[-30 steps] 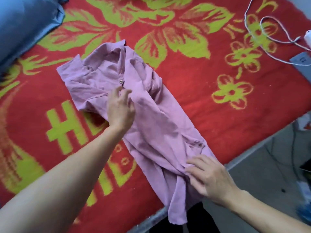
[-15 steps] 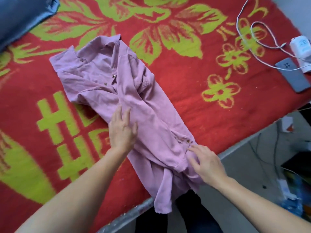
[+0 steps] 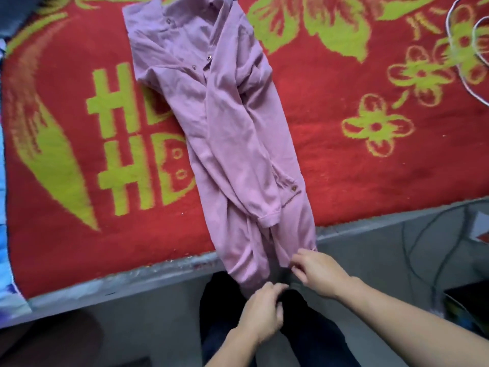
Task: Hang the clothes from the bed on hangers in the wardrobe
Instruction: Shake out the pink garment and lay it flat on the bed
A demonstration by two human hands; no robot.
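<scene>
Both hands sat low at the foot of the mauve shirt (image 3: 225,133), close together. The right hand (image 3: 318,271) had its fingers curled in, pinching the hem's right corner. The left hand (image 3: 262,311) was curled too, fingertips at the lowest bit of hem, though I couldn't tell whether it truly gripped the cloth. The shirt lay lengthwise on the red and green blanket (image 3: 344,168), collar at the far end, sleeves folded in across the front, cuffs lying near each other low down. Its tail hung over the grey bed edge (image 3: 132,276), above dark trousers (image 3: 312,335).
</scene>
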